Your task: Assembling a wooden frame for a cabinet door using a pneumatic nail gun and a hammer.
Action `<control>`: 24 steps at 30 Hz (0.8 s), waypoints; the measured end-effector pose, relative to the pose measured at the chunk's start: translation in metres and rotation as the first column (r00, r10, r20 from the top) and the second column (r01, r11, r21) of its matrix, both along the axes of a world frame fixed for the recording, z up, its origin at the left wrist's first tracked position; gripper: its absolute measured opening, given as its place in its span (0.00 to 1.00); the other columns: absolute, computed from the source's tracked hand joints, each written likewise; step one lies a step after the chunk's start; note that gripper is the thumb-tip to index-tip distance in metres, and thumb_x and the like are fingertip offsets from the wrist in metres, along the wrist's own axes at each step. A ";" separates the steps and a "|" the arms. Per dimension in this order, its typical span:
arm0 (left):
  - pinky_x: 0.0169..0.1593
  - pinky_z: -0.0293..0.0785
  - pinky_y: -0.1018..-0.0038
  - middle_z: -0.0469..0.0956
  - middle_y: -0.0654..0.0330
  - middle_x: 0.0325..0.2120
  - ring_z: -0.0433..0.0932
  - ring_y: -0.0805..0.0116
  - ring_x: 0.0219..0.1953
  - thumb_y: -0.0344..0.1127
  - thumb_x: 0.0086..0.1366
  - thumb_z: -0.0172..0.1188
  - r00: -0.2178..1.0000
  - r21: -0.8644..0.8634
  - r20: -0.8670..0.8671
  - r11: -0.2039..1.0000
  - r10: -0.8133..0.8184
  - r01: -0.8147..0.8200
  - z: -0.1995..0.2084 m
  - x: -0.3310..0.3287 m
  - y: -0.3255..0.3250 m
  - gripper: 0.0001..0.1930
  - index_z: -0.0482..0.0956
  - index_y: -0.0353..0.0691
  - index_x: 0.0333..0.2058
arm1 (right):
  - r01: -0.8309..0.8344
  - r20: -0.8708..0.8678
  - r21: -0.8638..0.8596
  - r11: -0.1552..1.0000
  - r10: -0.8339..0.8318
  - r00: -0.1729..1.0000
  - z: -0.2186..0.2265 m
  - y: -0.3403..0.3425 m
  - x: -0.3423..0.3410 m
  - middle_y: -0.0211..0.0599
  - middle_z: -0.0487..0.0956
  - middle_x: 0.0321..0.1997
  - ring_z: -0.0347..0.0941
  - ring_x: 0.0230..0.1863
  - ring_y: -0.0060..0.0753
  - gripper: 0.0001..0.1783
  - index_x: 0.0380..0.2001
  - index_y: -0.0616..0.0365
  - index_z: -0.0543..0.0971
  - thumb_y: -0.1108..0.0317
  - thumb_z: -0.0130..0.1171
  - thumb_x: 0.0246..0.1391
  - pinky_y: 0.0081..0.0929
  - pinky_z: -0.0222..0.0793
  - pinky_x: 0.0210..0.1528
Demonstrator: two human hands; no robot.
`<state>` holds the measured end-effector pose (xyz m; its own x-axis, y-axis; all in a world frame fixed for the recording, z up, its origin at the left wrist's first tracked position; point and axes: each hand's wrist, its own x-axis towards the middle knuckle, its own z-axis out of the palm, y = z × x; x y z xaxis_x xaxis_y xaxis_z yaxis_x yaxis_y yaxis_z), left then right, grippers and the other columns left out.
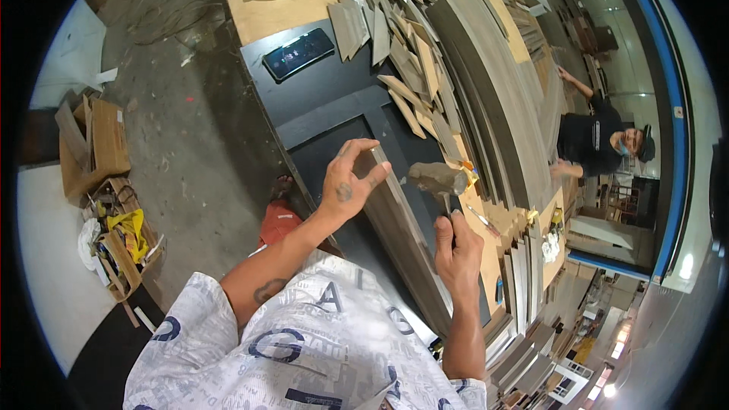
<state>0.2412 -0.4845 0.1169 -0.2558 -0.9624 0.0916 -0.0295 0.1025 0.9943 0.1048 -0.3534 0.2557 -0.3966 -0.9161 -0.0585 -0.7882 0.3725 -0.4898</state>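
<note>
My left hand point(348, 186) curls its thumb and fingers around the far end of a long grey-brown wooden strip point(406, 239). That strip runs from there back toward my body, over a dark panel point(323, 140) on the workbench. My right hand point(460, 252) is closed on the handle of a hammer point(438, 178). Its worn metal head is to the right of the strip's far end, apart from my left hand. Whether a small piece sits between my left fingers at the strip's end cannot be made out.
A phone point(300, 55) lies on the dark panel. Beyond are piled wood offcuts point(402, 45) and a stack of long boards point(493, 91). Another person point(600, 137) in black stands past the boards. Cardboard boxes point(95, 144) stand on the floor at left.
</note>
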 end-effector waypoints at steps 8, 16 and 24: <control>0.44 0.75 0.71 0.82 0.56 0.34 0.82 0.64 0.37 0.41 0.64 0.66 0.989 0.171 -0.146 0.985 0.019 0.006 -0.016 -0.004 -0.007 0.15 0.82 0.37 0.44 | -0.063 -0.131 -0.020 0.998 0.060 0.989 -0.026 0.001 0.013 0.49 0.75 0.23 0.73 0.23 0.57 0.15 0.29 0.60 0.73 0.61 0.56 0.67 0.46 0.67 0.25; 0.43 0.75 0.73 0.82 0.57 0.33 0.82 0.67 0.36 0.38 0.64 0.66 0.988 0.211 -0.152 0.977 0.010 0.023 -0.011 -0.005 -0.005 0.14 0.82 0.35 0.43 | -0.034 -0.119 0.010 0.999 0.035 0.992 -0.028 0.004 0.018 0.52 0.74 0.23 0.73 0.26 0.61 0.14 0.30 0.61 0.73 0.62 0.56 0.67 0.46 0.66 0.28; 0.44 0.75 0.73 0.82 0.56 0.35 0.82 0.66 0.37 0.38 0.64 0.65 0.994 0.170 -0.102 0.984 -0.026 0.043 -0.012 -0.002 -0.007 0.14 0.82 0.34 0.43 | 0.073 -0.023 0.006 0.997 -0.073 0.997 -0.012 0.029 0.017 0.52 0.75 0.23 0.73 0.26 0.60 0.14 0.29 0.60 0.73 0.63 0.55 0.67 0.45 0.67 0.28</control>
<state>0.2396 -0.4917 0.1045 -0.2870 -0.9567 -0.0482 0.0702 -0.0712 0.9950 0.1214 -0.3240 0.2436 -0.4635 -0.8844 -0.0548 -0.7699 0.4326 -0.4692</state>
